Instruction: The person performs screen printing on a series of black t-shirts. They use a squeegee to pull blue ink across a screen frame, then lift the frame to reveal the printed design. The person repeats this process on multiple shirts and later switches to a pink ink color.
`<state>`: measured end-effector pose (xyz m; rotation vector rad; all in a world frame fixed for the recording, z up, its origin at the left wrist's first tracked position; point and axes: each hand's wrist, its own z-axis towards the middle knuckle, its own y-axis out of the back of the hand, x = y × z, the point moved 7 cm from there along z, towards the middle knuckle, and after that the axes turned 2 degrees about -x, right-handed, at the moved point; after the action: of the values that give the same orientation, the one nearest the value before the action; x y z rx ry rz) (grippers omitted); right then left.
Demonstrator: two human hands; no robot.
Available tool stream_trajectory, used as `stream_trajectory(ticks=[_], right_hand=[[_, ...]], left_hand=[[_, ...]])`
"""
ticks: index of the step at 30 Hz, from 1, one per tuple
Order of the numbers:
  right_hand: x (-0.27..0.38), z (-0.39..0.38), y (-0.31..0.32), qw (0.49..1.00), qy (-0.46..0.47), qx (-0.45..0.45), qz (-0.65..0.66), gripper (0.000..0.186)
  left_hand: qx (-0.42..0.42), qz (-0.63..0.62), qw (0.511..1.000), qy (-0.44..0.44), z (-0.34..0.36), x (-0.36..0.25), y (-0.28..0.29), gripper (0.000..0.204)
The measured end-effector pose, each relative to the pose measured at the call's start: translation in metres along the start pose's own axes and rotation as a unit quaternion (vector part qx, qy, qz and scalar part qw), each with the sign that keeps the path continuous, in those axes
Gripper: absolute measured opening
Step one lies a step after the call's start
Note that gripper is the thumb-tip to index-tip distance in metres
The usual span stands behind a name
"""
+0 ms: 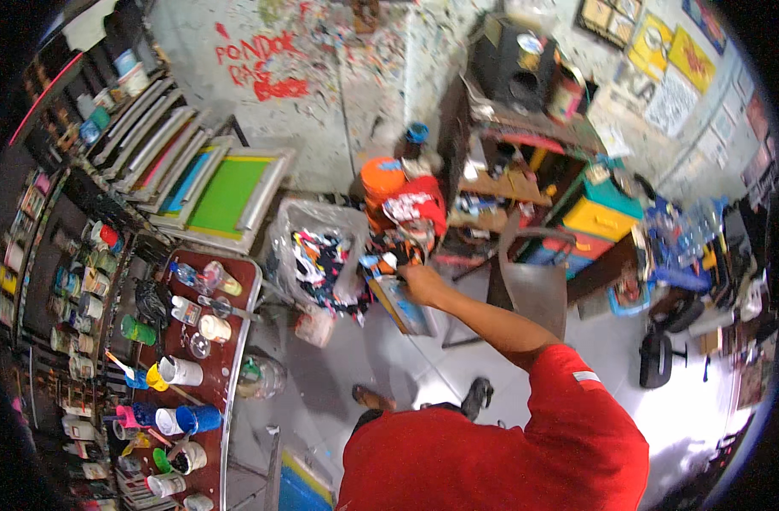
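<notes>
A screen-printing frame [406, 308], judging by its pale blue face and tan edge, stands tilted on the floor, in front of the person and between a plastic-lined bin and a chair. The right hand [421, 284] is at its upper end, back of the hand upward, seemingly in contact. The fingers are hidden beneath or blurred, so I cannot tell whether they pinch the edge or merely rest against it. The left hand does not show.

The step in hand looks like grasping or steadying the frame. As I judge it, the next move calls for a sure hold on the upper edge, with the frame kept free of the loose cloth around it.

Just beyond the hand lies a heap of dark and orange rags [395, 250]. To the left, the clear plastic liner [353, 223] surrounds multicoloured fabric scraps [314, 262]; a stained white tub [314, 327] stands just below. Behind the rags are a red bag [417, 204] and an orange bucket [382, 176]. To the right is the grey chair [536, 294], near the bare forearm. Farther left, a dark red table [246, 285] carries paint pots, with a green-meshed screen [227, 194] racked beyond it.
</notes>
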<state>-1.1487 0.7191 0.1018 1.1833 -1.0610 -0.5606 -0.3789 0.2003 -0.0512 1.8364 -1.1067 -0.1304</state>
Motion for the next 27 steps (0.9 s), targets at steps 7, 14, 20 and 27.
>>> stream_trajectory(ticks=[7,14,20,27], right_hand=[[0.032,0.079,0.185,0.983,0.099,-0.153,-0.004,0.038],[0.023,0.115,0.311,0.89,0.083,-0.353,0.278,0.035],[-0.034,0.22,0.316,0.788,0.096,-0.555,0.249,0.021],[-0.1,0.319,0.387,0.81,0.174,-0.549,0.109,0.028]], left_hand=[[0.059,-0.046,0.993,0.095,0.054,-0.019,-0.033,0.054],[0.041,-0.103,0.992,0.058,0.054,-0.061,-0.041,0.064],[0.024,-0.11,0.991,0.071,0.071,-0.117,-0.005,0.071],[0.017,-0.076,0.984,0.161,0.025,-0.197,0.043,0.069]])
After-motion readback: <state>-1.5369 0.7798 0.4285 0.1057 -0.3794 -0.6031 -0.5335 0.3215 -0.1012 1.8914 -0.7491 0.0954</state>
